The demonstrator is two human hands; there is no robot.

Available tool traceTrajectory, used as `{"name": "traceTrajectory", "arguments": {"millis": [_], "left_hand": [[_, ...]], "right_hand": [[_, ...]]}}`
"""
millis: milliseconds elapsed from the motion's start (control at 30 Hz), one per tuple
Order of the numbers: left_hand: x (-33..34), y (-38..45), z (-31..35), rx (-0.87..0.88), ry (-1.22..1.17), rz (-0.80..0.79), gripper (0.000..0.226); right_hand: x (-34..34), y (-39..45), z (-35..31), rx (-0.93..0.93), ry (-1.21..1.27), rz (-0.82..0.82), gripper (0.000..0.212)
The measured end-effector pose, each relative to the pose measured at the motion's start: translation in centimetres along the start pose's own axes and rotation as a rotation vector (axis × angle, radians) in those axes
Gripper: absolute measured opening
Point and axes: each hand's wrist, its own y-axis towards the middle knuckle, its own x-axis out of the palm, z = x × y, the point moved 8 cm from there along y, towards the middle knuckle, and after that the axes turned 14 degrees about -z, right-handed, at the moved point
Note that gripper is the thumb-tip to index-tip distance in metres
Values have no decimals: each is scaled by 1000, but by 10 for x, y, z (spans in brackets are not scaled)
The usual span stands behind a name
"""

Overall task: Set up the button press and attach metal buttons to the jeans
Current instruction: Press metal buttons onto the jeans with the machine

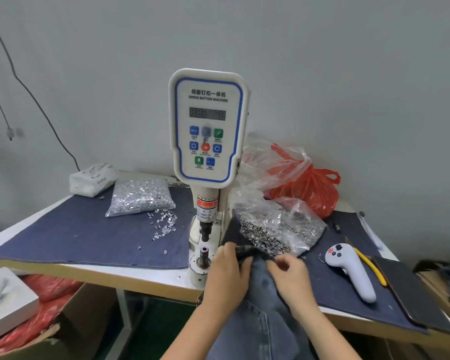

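— While both hands work the jeans [265, 302] at the tabletop's front edge, how are they listed?

— Left hand [229, 271]: fingers curled, gripping the dark waistband. Right hand [291, 276]: pinching the same band. Jeans: hanging off the front edge, just beside the press's lower die [204, 257].

— Hazards?

— Likely a crooked button, if the band slips off the die. Pinched fingers, if they lie under the punch [205, 231].

— Stock?

— Bag of buttons [281, 229], right side; bag of rivets [140, 194], left rear.

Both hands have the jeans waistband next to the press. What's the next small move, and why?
Probably slide the jeans waistband left onto the lower die: left hand and right hand both grip it just right of the die, which stands bare.
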Motion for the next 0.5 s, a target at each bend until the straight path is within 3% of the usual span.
{"name": "traceTrajectory", "arguments": {"millis": [267,400,500], "left_hand": [[-15,-42,-37,10,-217,173,12],[-40,-45,-68,-148,-403,257,21],[-60,-34,-80,-185,-575,240,27]], "right_hand": [[31,2,2,-87,-24,-273,25],[71,0,-14,-30,235,-627,15],[88,10,-27,42,382,-720,21]]}}
